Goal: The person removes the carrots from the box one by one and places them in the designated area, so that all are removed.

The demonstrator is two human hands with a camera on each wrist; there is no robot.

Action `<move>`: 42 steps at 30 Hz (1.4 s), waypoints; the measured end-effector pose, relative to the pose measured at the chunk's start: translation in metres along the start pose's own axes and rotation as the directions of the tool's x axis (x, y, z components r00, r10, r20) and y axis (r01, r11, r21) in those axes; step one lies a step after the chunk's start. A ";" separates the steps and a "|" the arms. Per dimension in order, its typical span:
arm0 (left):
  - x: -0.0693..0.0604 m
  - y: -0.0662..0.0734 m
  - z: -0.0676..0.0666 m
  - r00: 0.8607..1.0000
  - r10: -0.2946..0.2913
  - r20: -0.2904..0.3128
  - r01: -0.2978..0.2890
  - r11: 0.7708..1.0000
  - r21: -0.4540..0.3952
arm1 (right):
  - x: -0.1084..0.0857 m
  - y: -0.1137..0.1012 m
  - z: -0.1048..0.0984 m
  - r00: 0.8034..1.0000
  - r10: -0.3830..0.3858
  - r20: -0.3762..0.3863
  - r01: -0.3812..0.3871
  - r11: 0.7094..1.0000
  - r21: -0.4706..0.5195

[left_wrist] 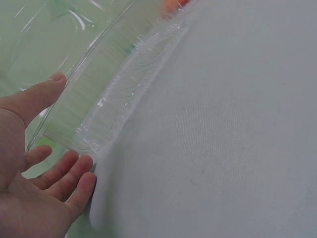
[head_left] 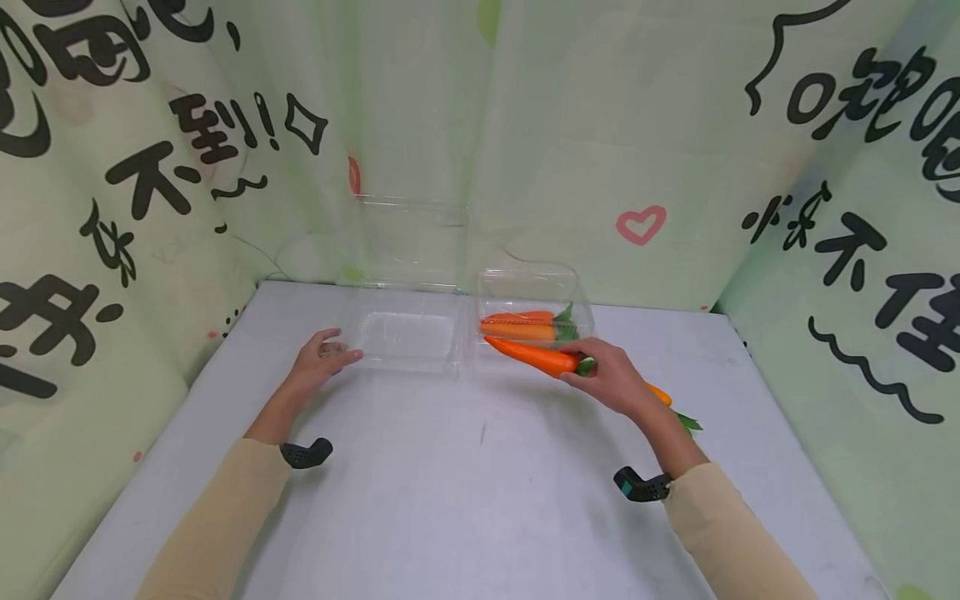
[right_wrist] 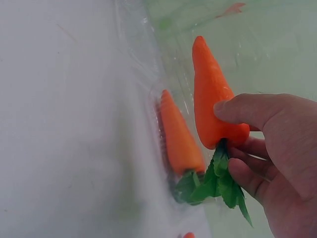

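Note:
My right hand [head_left: 603, 379] pinches an orange carrot [head_left: 534, 357] with green leaves near its leafy end, thumb on one side. The carrot is at the front of a clear plastic box [head_left: 536, 287]; in the right wrist view the held carrot [right_wrist: 210, 94] has its tip pointing up. Inside that box lies more orange carrot [head_left: 517, 331]; through the plastic I cannot tell whether it is one or two. My left hand [head_left: 322, 362] is at the left front corner of a second clear box [head_left: 408, 337], fingers loosely bent, thumb [left_wrist: 52, 89] by its rim.
Another carrot [head_left: 660, 394] lies on the white table [head_left: 465, 500] at the right, partly hidden by my right forearm. The left box's clear lid [head_left: 411, 242] stands raised at the back. A pale green curtain [head_left: 555, 125] closes off the back and sides.

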State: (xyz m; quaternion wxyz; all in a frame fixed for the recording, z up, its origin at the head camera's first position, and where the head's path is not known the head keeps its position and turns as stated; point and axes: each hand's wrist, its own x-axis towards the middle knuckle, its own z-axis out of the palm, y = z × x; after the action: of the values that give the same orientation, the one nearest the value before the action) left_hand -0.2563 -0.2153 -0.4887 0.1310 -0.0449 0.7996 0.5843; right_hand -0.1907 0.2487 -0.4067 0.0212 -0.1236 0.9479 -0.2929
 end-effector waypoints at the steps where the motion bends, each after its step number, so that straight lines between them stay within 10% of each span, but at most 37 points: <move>1: 0.000 0.000 0.000 1.000 -0.001 0.000 0.001 1.000 0.001 | -0.001 0.001 0.000 1.000 -0.002 -0.001 0.002 1.000 -0.001; 42: -0.001 0.001 0.000 1.000 0.009 -0.002 -0.009 1.000 0.002 | -0.025 0.035 -0.001 0.996 0.079 -0.036 -0.079 0.997 -0.024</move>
State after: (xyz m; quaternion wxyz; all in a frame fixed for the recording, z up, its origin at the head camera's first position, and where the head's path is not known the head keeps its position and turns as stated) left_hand -0.2557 -0.2153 -0.4877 0.1275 -0.0416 0.8006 0.5840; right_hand -0.1742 0.2835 -0.4266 0.0144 -0.0811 0.9559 -0.2818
